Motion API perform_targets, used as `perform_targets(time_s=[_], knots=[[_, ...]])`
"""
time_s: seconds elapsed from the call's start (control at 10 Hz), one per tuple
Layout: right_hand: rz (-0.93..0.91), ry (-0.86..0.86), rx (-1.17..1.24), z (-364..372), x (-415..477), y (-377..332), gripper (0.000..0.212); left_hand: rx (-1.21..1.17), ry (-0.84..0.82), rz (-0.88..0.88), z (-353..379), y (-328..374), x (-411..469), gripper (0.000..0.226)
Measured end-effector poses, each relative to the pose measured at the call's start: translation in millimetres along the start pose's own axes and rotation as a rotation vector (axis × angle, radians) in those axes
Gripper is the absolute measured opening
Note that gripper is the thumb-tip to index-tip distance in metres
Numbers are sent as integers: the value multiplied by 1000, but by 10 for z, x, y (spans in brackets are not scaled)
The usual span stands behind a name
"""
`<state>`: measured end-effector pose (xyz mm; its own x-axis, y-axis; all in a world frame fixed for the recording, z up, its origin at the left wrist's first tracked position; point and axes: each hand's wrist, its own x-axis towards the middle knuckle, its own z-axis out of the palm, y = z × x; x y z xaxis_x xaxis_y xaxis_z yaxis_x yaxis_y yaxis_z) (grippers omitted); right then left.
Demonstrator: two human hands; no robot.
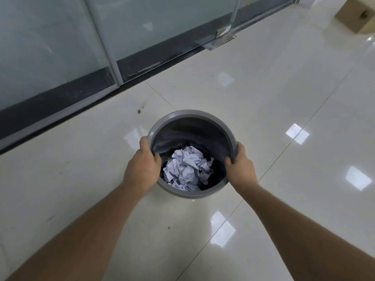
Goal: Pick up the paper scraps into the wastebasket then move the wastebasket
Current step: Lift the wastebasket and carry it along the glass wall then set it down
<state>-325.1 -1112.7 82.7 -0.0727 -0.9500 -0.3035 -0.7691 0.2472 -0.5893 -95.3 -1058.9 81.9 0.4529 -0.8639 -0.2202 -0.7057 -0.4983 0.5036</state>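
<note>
Now I hold the wastebasket [191, 116] upright between both grips, left hand [143, 164] and right hand [241, 165] clamping opposite rim sides; paper scraps [187, 168] lie inside, floor [284, 98] below.

1. Wastebasket [191, 118] at centre, on tiled floor [274, 98]; whether resting on or held just above floor cannot be told.
2. Paper scraps [187, 168] inside wastebasket, at bottom.
3. Left hand [143, 165] on left rim, thumb inside; right hand [240, 165] on right rim, thumb inside.
4. Glass partition [60, 37] behind wastebasket, across upper left.
5. Metal floor plate [220, 42] at foot of partition, behind and right.
6. Cardboard box [356, 19] on floor, far upper right, well apart from wastebasket.
</note>
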Motion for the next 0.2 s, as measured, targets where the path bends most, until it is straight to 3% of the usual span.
perform_targets(time_s=[0.1,0.2], knots=[[-14,-25,-72,-97,-29,-65,57,155,20,19,-133,54,-36,68],[-3,-27,-189,-423,-232,-186,67,297,70,53,-546,160,-230,71]])
